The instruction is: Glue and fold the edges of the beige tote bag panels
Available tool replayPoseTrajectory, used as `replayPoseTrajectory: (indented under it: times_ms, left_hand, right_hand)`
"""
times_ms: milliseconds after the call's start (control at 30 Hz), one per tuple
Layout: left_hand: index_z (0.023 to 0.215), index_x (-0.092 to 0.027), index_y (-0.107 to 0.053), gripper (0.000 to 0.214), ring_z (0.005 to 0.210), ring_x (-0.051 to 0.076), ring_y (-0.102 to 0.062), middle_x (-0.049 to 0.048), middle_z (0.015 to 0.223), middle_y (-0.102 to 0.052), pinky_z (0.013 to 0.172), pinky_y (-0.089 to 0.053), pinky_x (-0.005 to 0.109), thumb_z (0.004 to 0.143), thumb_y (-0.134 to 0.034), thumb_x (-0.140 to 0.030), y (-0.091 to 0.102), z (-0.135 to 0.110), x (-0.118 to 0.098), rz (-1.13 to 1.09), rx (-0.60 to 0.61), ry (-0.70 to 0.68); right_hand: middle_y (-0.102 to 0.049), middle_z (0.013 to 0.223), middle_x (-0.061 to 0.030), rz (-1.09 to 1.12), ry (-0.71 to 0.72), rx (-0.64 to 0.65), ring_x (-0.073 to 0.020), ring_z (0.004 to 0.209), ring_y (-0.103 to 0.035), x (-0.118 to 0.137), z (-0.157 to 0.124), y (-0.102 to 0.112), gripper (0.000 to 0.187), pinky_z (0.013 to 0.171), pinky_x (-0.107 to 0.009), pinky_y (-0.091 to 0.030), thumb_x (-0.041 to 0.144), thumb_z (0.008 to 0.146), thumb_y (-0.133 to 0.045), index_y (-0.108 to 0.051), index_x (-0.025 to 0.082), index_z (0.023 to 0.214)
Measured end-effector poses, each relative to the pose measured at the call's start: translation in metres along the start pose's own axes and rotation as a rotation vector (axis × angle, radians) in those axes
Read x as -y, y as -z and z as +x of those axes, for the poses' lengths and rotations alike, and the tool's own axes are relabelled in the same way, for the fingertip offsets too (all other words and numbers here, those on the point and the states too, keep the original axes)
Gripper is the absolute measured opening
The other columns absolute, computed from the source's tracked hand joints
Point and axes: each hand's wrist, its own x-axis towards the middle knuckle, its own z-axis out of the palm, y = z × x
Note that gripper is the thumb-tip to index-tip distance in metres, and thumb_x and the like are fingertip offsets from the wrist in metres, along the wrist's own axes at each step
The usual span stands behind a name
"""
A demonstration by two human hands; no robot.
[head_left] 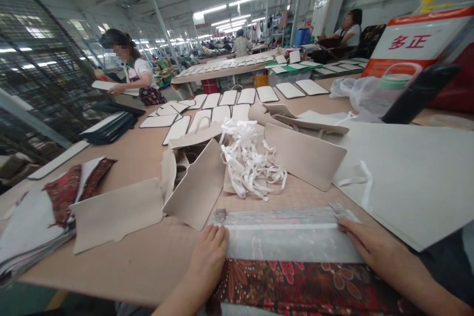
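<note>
A floral fabric piece (296, 279), dark red-brown with a pale sheer-looking backing (289, 244), lies at the table's front edge. A narrow white strip (285, 227) runs straight across the backing. My left hand (209, 256) grips the fabric's left edge by one end of the strip, fingers together and curled. At the opposite end, my right hand (374, 244) pinches the right edge between thumb and fingers. The fingertips of both hands are partly hidden. Just beyond the fabric sits a tangled heap of white tape strips (246, 158).
Beige bag pieces (200, 182) stand and lie around the heap. Folded cloth (79, 182) lies left. A large pale sheet (414, 173) covers the right side, near a black bottle (422, 94). White panels (229, 98) lie in rows behind. A co-worker (138, 74) holds panels at left.
</note>
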Motion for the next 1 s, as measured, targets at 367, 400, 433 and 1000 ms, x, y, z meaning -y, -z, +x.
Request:
replayPoseTrajectory:
  times_ms: [367,400,433,1000]
  left_hand:
    - [0.097,-0.024,-0.062,0.036,0.093,0.019,-0.056,0.0035,0.098,-0.063,0.086,-0.04,0.031,0.08,-0.033,-0.008,0.03,0.035,0.024,-0.23,0.083,-0.005]
    - [0.099,-0.024,-0.062,0.037,0.094,0.019,-0.056,0.0035,0.099,-0.063,0.086,-0.039,0.032,0.081,-0.033,-0.009,0.03,0.041,0.022,-0.216,0.077,-0.007]
    - [0.1,-0.024,-0.061,0.037,0.095,0.02,-0.056,0.0036,0.099,-0.063,0.087,-0.039,0.033,0.081,-0.033,-0.009,0.031,0.048,0.019,-0.201,0.073,-0.012]
    - [0.094,-0.018,-0.064,0.023,0.092,0.017,-0.054,0.006,0.094,-0.061,0.082,-0.039,0.026,0.083,-0.046,-0.027,0.056,0.179,-0.17,-0.444,-0.058,-0.371]
  right_hand:
    - [-0.066,0.102,-0.007,0.352,-0.283,0.109,-0.0203,0.093,-0.061,0.006,0.03,0.03,0.029,0.083,-0.036,-0.049,0.025,0.084,-0.041,-0.058,0.02,0.108]
    - [-0.065,0.103,-0.007,0.372,-0.284,0.106,-0.0196,0.095,-0.06,0.005,0.03,0.033,0.029,0.085,-0.035,-0.048,0.023,0.084,-0.041,-0.058,0.019,0.108]
    - [-0.064,0.104,-0.0074,0.372,-0.285,0.102,-0.0193,0.097,-0.058,0.004,0.029,0.036,0.029,0.087,-0.035,-0.046,0.021,0.083,-0.042,-0.057,0.018,0.108]
    - [-0.061,0.098,-0.0103,0.218,-0.274,0.04,-0.0225,0.094,-0.055,0.007,0.029,0.046,0.036,0.084,-0.038,-0.044,0.005,0.074,-0.04,-0.053,0.015,0.106]
